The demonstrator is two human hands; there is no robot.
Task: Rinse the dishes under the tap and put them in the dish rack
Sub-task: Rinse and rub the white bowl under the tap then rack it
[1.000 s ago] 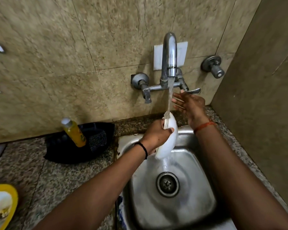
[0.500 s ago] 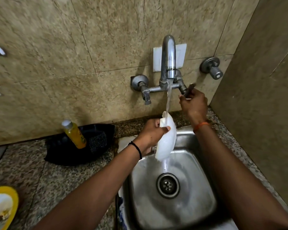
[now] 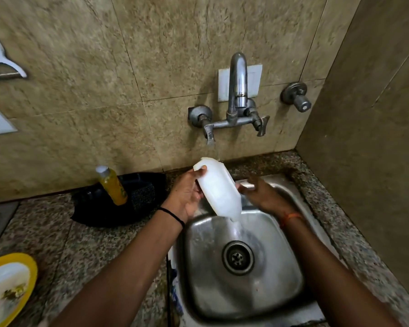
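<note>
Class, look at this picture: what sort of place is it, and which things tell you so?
Most likely a home kitchen's washing-up corner: a steel sink set in a granite counter, a wall tap on tiled walls, and a used plate waiting.

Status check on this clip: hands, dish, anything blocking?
Left hand gripping white dish, tilted over sink, water running off. Right hand open beside it, contact unclear. Tap barely dripping. No obstruction; rack out of view.
</note>
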